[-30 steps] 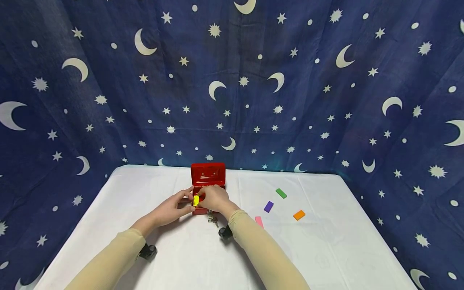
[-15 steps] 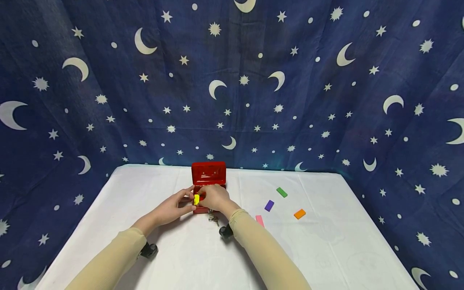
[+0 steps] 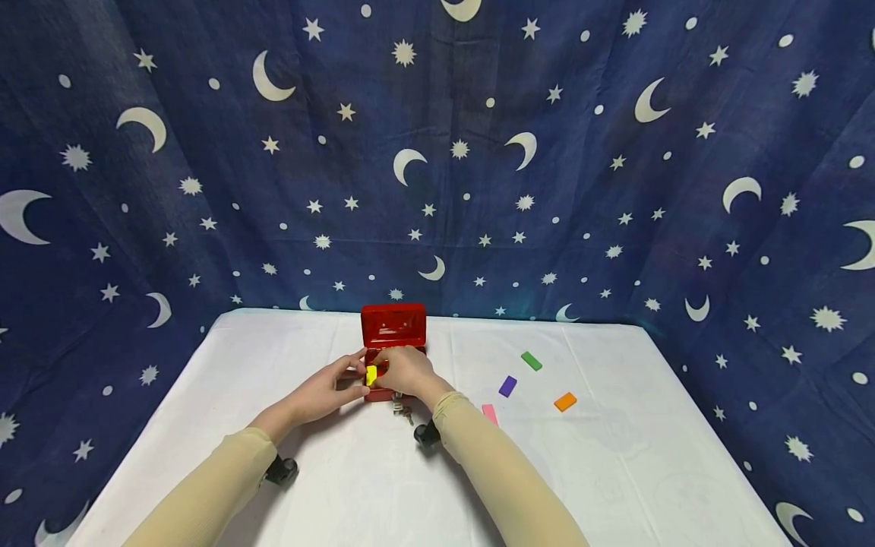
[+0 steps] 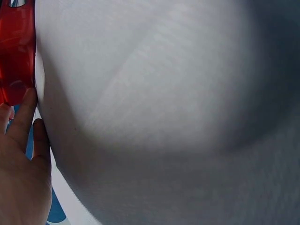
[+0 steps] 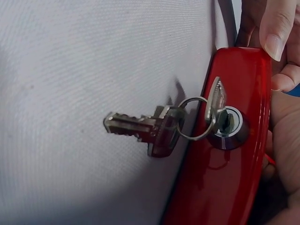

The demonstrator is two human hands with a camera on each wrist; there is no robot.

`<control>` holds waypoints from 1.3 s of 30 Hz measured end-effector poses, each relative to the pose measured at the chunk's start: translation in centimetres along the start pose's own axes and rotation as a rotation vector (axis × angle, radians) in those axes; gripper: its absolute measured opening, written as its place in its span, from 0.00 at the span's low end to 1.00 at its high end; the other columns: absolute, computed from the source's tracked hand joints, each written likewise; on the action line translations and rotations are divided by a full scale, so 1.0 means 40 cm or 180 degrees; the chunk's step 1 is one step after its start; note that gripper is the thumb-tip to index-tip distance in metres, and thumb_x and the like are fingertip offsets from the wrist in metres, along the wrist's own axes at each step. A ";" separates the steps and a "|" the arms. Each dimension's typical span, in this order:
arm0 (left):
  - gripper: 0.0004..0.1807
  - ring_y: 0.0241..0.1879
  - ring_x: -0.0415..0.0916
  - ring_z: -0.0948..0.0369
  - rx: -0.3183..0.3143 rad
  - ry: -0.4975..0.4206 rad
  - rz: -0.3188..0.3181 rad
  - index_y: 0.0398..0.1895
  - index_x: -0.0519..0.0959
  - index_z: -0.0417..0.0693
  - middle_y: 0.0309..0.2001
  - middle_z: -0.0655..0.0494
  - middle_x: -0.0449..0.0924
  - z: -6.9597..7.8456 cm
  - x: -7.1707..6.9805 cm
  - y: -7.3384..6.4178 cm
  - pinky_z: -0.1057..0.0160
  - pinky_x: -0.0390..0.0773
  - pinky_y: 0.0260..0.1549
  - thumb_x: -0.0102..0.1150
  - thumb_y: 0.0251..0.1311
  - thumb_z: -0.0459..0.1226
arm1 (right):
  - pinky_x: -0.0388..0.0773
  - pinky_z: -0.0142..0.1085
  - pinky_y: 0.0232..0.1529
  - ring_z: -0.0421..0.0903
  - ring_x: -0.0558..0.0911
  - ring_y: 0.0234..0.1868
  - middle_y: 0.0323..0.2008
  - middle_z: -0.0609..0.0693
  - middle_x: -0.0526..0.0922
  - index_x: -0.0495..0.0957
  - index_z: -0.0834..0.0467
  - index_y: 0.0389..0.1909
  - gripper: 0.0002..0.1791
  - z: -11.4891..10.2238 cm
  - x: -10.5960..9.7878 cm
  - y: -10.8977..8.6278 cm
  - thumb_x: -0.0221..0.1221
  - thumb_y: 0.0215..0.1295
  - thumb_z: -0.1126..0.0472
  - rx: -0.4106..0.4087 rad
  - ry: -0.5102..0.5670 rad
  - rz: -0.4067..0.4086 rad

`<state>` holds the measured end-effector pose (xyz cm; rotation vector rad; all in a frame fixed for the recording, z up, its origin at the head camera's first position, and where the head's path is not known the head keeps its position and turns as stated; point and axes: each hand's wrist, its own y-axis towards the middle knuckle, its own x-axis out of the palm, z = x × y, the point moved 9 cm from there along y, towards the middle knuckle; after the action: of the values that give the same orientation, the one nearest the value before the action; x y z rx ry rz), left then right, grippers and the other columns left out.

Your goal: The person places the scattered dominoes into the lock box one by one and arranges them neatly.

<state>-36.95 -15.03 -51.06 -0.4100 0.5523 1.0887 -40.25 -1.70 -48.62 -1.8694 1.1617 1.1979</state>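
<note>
- Since 1 s ago: hardly any move; whole scene sits a hair higher in head view, hands, box & blocks in same pos. rel. to each other.
- Yellow flat block (image 3: 371,375): at L end of small red glossy box (image 3: 380,396), as before; can't tell if it touches box floor.
- R hand (image 3: 406,372): same pose as earlier, fingers curled down into box, finger & thumb right by yellow block; too small to tell if they pinch it.
- L hand (image 3: 321,391): same spot too, fingers loosely spread, not clenched, touching L end of box.
- Red lid (image 3: 393,328): raised at back, as earlier.
- Box front: round silver metal lock (image 5: 229,139) w/ 1 silver metal key (image 5: 216,101) in it; thin metal ring (image 5: 193,138) links it to 2nd silver key (image 5: 161,133), which hangs in front.
- Writing: tiny marks on hanging key, too blurred to read.
- Loose on white cloth-covered table (image 3: 615,471), R of box, unmoved: green (image 3: 531,361), purple (image 3: 508,387), orange (image 3: 565,402) & pink (image 3: 489,414) flat rect. blocks, well apart from box; pink partly behind R beige sleeve (image 3: 509,479).
- Behind: dark blue fabric backdrop (image 3: 437,91), pale moons/stars/dots.
</note>
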 end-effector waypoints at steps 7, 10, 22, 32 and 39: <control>0.21 0.70 0.68 0.53 -0.0007 0.0039 -0.0010 0.53 0.74 0.56 0.81 0.60 0.53 0.003 -0.001 0.000 0.36 0.59 0.69 0.67 0.65 0.53 | 0.79 0.43 0.55 0.44 0.81 0.49 0.49 0.40 0.87 0.86 0.48 0.55 0.22 -0.001 -0.018 -0.010 0.72 0.59 0.49 -0.0099 0.0045 -0.0010; 0.20 0.70 0.68 0.52 0.0009 0.0073 -0.0006 0.53 0.73 0.56 0.81 0.59 0.52 0.007 -0.004 -0.002 0.35 0.60 0.69 0.66 0.66 0.53 | 0.78 0.44 0.56 0.45 0.81 0.51 0.50 0.40 0.87 0.86 0.48 0.55 0.22 0.001 -0.033 -0.016 0.72 0.60 0.48 -0.0131 0.0081 0.0009; 0.19 0.70 0.67 0.50 -0.0034 0.0073 0.0013 0.53 0.73 0.55 0.81 0.57 0.53 0.003 -0.003 -0.001 0.35 0.61 0.68 0.65 0.67 0.50 | 0.76 0.35 0.40 0.41 0.75 0.38 0.31 0.37 0.83 0.86 0.49 0.56 0.24 0.027 -0.107 -0.068 0.72 0.60 0.46 -0.0222 0.0181 0.0216; 0.19 0.69 0.69 0.50 -0.0041 0.0023 0.0019 0.54 0.73 0.54 0.80 0.56 0.54 0.006 -0.003 0.000 0.36 0.63 0.67 0.66 0.66 0.49 | 0.74 0.35 0.36 0.42 0.73 0.38 0.26 0.39 0.78 0.85 0.50 0.57 0.24 0.065 -0.153 -0.128 0.71 0.61 0.47 -0.0299 0.0309 0.0313; 0.21 0.69 0.70 0.52 0.0011 0.0052 0.0017 0.53 0.73 0.55 0.80 0.57 0.54 0.003 -0.002 0.003 0.38 0.62 0.69 0.66 0.66 0.52 | 0.75 0.37 0.40 0.46 0.76 0.41 0.31 0.37 0.78 0.85 0.50 0.57 0.23 0.139 -0.200 -0.179 0.70 0.62 0.49 -0.0292 0.0377 0.0439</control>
<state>-37.06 -14.96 -50.92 -0.4148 0.5699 1.0901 -37.38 8.70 -43.14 -1.9785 1.3392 1.2482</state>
